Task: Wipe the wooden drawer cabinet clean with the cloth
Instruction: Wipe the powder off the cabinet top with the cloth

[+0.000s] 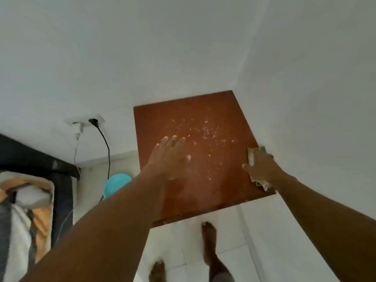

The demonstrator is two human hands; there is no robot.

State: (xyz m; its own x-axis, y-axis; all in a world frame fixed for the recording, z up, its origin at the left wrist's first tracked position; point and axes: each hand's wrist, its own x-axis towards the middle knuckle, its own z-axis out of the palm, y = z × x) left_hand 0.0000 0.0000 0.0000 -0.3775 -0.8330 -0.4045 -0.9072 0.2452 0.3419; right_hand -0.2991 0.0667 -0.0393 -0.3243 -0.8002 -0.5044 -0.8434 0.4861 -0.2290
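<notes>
The wooden drawer cabinet [205, 192] shows only its reddish-brown top, seen from above in a white corner. Small white specks or droplets [205, 131] are scattered over the middle and far part of the top. My left hand [169, 157] hovers flat over the left-centre of the top, fingers spread, holding nothing. My right hand [261, 166] rests at the right edge by the wall, closed on a greenish-yellow cloth [252, 154] that sticks out beyond the fingers and below the palm.
White walls close in behind and to the right of the cabinet. A wall socket [89, 121] with a black cable and a white charger sits to the left. A turquoise round object [117, 184] lies on the tiled floor, a bed [26, 200] at far left. My bare feet [208, 233] stand before the cabinet.
</notes>
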